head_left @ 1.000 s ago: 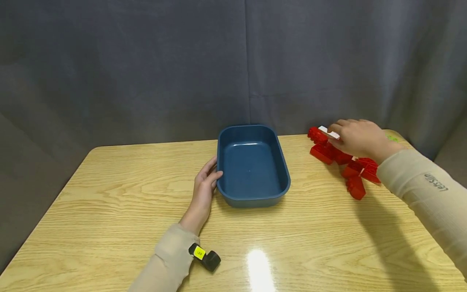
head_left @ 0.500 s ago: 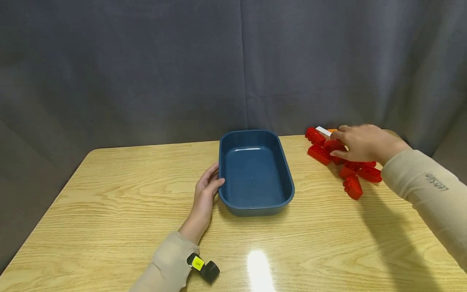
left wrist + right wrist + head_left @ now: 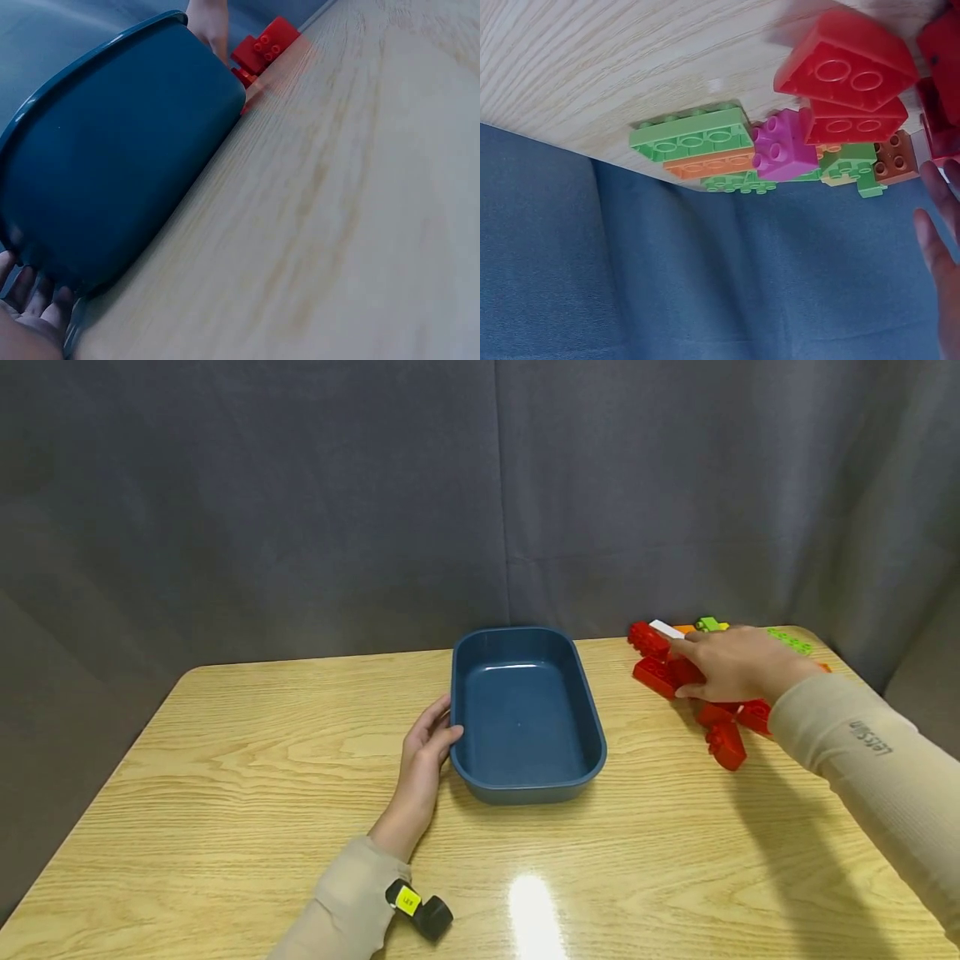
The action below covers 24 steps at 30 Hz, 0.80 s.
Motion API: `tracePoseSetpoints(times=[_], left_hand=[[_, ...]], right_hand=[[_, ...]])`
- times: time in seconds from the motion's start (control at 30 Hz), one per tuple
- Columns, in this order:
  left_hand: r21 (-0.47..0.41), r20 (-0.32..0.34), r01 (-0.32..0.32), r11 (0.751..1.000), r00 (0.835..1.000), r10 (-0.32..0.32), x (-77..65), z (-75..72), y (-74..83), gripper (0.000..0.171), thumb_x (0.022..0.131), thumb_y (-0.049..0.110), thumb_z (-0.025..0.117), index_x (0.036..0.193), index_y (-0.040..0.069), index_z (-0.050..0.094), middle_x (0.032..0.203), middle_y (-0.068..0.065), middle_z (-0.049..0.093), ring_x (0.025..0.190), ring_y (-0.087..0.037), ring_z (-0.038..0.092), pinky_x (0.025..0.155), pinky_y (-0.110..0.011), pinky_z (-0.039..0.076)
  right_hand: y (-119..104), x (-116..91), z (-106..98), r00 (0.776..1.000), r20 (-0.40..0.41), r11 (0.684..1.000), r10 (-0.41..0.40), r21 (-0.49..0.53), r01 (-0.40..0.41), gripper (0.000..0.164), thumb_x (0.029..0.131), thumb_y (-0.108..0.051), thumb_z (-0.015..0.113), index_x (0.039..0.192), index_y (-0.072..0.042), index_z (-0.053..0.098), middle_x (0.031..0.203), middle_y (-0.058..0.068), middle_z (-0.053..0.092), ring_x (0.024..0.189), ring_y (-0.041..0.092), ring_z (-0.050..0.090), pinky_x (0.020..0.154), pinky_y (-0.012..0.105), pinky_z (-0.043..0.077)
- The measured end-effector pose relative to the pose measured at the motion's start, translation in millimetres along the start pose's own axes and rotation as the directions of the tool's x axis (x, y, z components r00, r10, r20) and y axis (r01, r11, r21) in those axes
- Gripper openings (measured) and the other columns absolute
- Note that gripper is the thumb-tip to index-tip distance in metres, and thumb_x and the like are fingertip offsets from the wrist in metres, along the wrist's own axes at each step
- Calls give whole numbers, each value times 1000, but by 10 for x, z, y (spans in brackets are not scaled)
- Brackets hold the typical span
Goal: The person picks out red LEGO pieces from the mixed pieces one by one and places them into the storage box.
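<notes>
A deep blue plastic bin (image 3: 517,795) stands on the wooden table. My left hand (image 3: 422,756) holds its left side, thumb at the rim and fingers along the outer wall; in the left wrist view the fingers (image 3: 39,300) lie against the bin's end. On the right, my right hand (image 3: 738,664) reaches over a pile of toy building bricks, fingers spread. A red brick (image 3: 684,673) shows between its index finger and thumb. Another red brick (image 3: 654,678) lies just left of the thumb. The palm hides part of the pile.
At the pile's front lies a red brick (image 3: 726,745). A white brick (image 3: 665,629) sits at its back. In the right wrist view, a pink brick (image 3: 786,146) and a long green brick (image 3: 694,133) lie near the table edge. A grey curtain (image 3: 337,510) hangs behind the table (image 3: 262,760).
My right hand has moved lower and slightly left over the red bricks, uncovering green ones at the back. My left hand stays on the bin.
</notes>
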<state>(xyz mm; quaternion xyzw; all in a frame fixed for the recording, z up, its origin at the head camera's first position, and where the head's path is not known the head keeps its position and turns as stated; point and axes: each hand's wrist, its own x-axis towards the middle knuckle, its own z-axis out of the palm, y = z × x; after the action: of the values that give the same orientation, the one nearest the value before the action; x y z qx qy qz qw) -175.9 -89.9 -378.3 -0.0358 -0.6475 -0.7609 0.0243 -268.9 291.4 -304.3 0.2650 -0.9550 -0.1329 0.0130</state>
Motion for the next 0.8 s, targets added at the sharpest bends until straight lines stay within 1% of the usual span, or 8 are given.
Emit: tracePoseSetpoints(times=[0.2,0.37,0.5,0.63,0.7,0.8], left_hand=[[8,-3,-2,1000,1000,2,7,-1,-7,53,88,8,47,140,2,40,143,-21,45,129,-29,44,110,-47,34],[12,-7,-2,1000,1000,2,10,7,-3,53,88,9,48,140,3,41,143,-21,46,128,-29,44,110,-48,34],[7,0,-9,1000,1000,9,23,20,-1,53,88,9,48,140,3,41,143,-21,45,129,-29,44,110,-48,33],[11,0,-11,1000,1000,11,28,29,-4,53,88,9,48,140,2,40,143,-21,45,129,-29,44,111,-49,33],[15,-2,-11,1000,1000,11,31,34,-6,53,88,9,47,140,2,40,143,-21,45,129,-29,44,111,-49,33],[24,-3,-16,1000,1000,16,35,38,-7,53,87,8,47,139,2,40,142,-22,46,129,-30,44,110,-50,34]], right_hand=[[-19,20,15,1000,3,1000,2,-5,-2,37,72,-32,72,104,-17,61,87,1,60,69,19,54,69,47,52],[3,29,-8,1000,7,1000,17,-7,-16,39,72,-26,71,108,-13,61,88,6,60,65,22,55,67,48,53],[39,47,-72,999,10,999,45,-12,-45,37,72,-19,68,106,-9,59,86,8,59,62,23,54,64,48,54],[54,95,-156,998,15,998,69,3,-69,32,71,-12,66,101,-9,59,83,8,59,62,23,52,65,48,54],[54,122,-200,995,21,995,95,17,-95,32,71,-10,66,102,-8,58,84,9,60,63,23,52,65,47,54],[40,166,-265,988,28,987,150,50,-151,32,74,-11,66,104,-6,58,87,12,61,66,24,52,65,46,54]])
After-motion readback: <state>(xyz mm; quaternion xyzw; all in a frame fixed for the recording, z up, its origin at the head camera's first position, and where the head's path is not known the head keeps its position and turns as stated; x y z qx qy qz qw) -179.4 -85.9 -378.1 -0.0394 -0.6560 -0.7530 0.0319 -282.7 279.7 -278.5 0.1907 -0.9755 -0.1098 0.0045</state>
